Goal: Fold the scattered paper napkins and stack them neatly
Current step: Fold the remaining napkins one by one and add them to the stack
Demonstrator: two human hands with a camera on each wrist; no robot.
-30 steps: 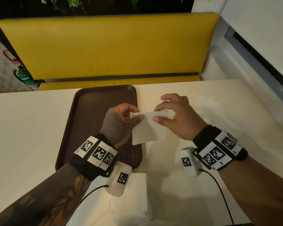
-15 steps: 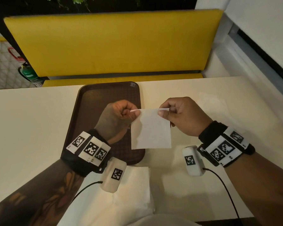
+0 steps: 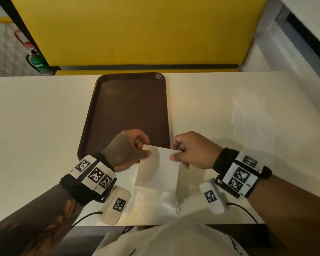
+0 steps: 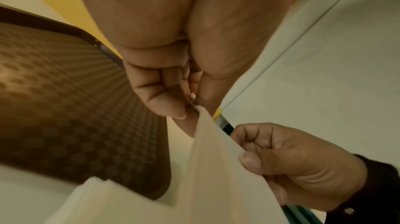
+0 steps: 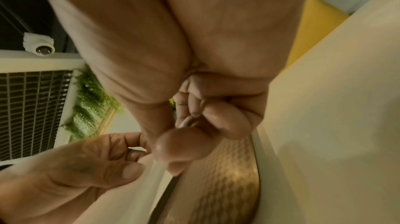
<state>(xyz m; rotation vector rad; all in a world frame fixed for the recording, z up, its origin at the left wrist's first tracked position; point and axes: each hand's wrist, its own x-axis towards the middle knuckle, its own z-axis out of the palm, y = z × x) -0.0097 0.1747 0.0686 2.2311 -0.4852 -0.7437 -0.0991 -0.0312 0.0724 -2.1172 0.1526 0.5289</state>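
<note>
- Nearest, at the table's [image 3: 35, 126] front edge: a low pile of white napkins [image 3: 155, 204] lying flat between the two wrists; in the left wrist view its layered corner [image 4: 97, 191] sits just in front of the tray's near end.
- Above that pile, held off the table: one white napkin [image 3: 158, 169] hanging as a flat sheet, top edge taut between the hands, bottom edge free over the pile.
- Left hand [image 3: 127, 149]: thumb and forefinger clamped together on the napkin's upper left corner, other fingers curled into the palm. Left wrist view shows the pinch close up [image 4: 192, 108].
- Right hand [image 3: 194, 150]: thumb pressed against curled fingers on the upper right corner; remaining fingers tucked in.
- Further out, left of centre: brown textured tray [image 3: 131, 108], long side running away from the person, near end under the left hand.
- To the right, well apart from the hands: another pale napkin [image 3: 251, 115] lying flat and hard to make out against the table.
- Beyond the table: yellow padded bench back [image 3: 137, 30].
</note>
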